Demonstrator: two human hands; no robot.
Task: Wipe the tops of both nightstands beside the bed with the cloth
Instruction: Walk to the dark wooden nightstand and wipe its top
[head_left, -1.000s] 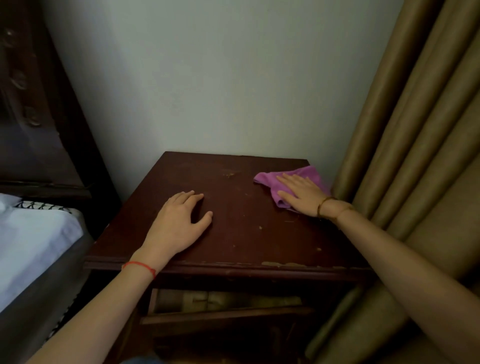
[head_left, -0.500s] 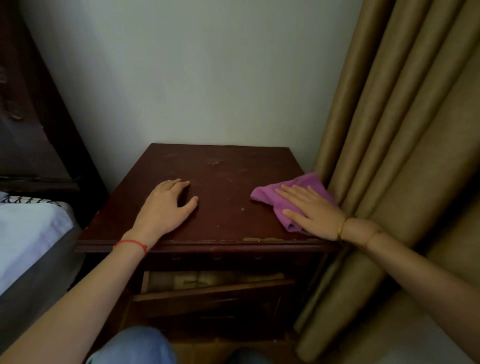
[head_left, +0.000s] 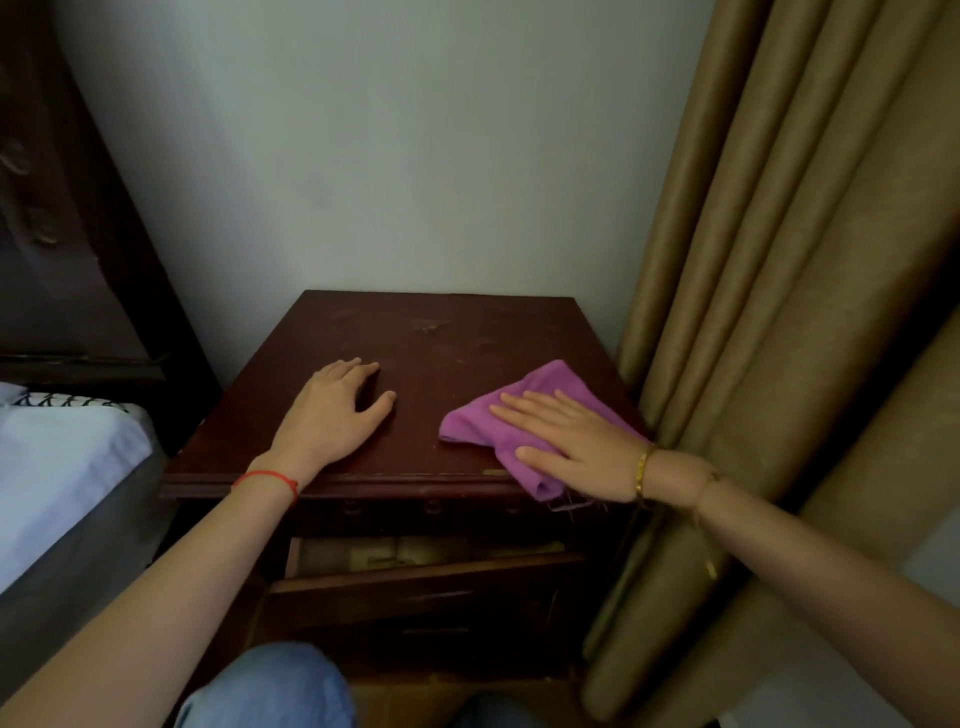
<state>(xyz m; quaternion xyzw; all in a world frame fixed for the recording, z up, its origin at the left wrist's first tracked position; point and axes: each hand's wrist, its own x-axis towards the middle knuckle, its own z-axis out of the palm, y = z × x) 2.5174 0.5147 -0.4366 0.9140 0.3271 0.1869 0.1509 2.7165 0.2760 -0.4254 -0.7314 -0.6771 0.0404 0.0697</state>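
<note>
A dark wooden nightstand stands against the wall between the bed and the curtain. A purple cloth lies on its top at the front right corner, one end hanging over the front edge. My right hand presses flat on the cloth, fingers stretched toward the left. My left hand rests palm down on the bare top near the front left, fingers slightly spread, holding nothing.
A bed with a white sheet sits at the left, its dark headboard behind. Tan curtains hang tight against the nightstand's right side. A drawer below the top stands ajar. My knee in jeans is in front.
My right hand has dragged the cloth from the back right of the top toward the front right corner, and its end now overhangs the edge. My left hand stays in place.
</note>
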